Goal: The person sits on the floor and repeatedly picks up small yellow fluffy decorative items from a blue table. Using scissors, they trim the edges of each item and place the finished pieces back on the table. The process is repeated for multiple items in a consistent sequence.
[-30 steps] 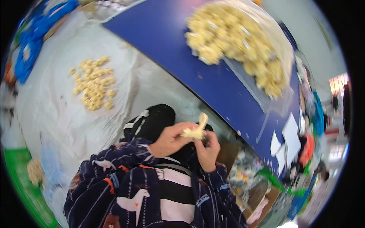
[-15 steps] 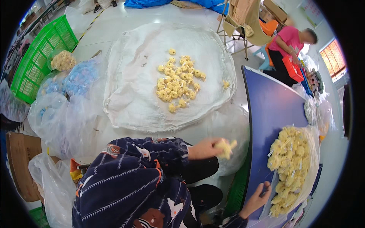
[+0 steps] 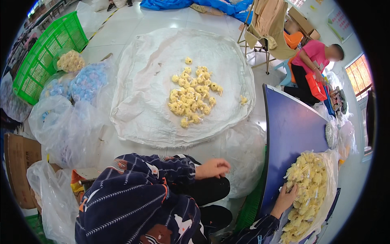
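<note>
My left hand (image 3: 213,168) is above my knee with loosely bent fingers and nothing in it. My right hand (image 3: 285,199) is at the near-left edge of a heap of fluffy yellow plush pieces (image 3: 310,183) on the blue table. Its thumb and fingers close on a piece at that edge, partly hidden in the heap. Ahead of me, many small yellow plush pieces (image 3: 191,95) lie in a loose pile on a white woven sheet (image 3: 142,118). A single piece (image 3: 243,99) lies apart near the sheet's right edge.
The blue table (image 3: 288,122) stands at my right. Clear bags with blue items (image 3: 87,81), a green crate (image 3: 48,57) and a cardboard box (image 3: 20,162) are at left. A person in a pink top (image 3: 315,57) sits far right with a red container (image 3: 317,85).
The yellow plush piece has left my left hand, which has drawn back slightly to the left. My right hand has moved forward onto the heap. The view has shifted slightly.
</note>
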Motion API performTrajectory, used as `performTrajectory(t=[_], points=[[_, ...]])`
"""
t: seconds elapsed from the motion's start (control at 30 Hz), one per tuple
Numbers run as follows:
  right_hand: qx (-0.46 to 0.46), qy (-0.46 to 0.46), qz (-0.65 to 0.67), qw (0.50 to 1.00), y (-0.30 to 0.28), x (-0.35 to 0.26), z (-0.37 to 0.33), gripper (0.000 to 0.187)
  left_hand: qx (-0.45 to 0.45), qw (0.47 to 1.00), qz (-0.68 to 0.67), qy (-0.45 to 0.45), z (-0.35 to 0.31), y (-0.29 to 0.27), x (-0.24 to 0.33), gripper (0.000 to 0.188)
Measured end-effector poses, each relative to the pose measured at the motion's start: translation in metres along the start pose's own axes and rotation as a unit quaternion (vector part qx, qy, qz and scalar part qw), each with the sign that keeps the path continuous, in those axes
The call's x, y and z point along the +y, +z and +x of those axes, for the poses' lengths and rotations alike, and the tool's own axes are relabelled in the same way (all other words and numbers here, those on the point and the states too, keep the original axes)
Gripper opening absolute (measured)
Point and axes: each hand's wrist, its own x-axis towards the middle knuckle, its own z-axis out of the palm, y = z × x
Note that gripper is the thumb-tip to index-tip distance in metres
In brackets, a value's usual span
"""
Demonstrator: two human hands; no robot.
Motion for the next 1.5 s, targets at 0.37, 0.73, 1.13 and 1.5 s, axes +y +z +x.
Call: performTrajectory(t=[0.37, 0.73, 1.13, 1.5], points=[[0.038, 0.093, -0.007, 0.995, -0.026, 0.027, -0.047, 0.043, -0.119, 0.991, 0.064, -0.004, -0.008, 0.029, -0.010, 0.022], [0.203, 0.294, 0.380, 0.853, -0.051, 0.079, -0.103, 0.043, -0.185, 0.980, 0.068, 0.030, -0.015, 0.060, -0.012, 0.019], [0.025, 0.289, 0.499, 0.816, -0.077, -0.074, -0.196, 0.037, -0.364, 0.930, -0.041, 0.017, -0.057, 0.145, 0.006, 0.053], [0.016, 0.321, 0.569, 0.757, -0.074, -0.086, -0.211, 0.032, -0.364, 0.908, -0.159, -0.131, -0.059, 0.134, 0.004, 0.045]])
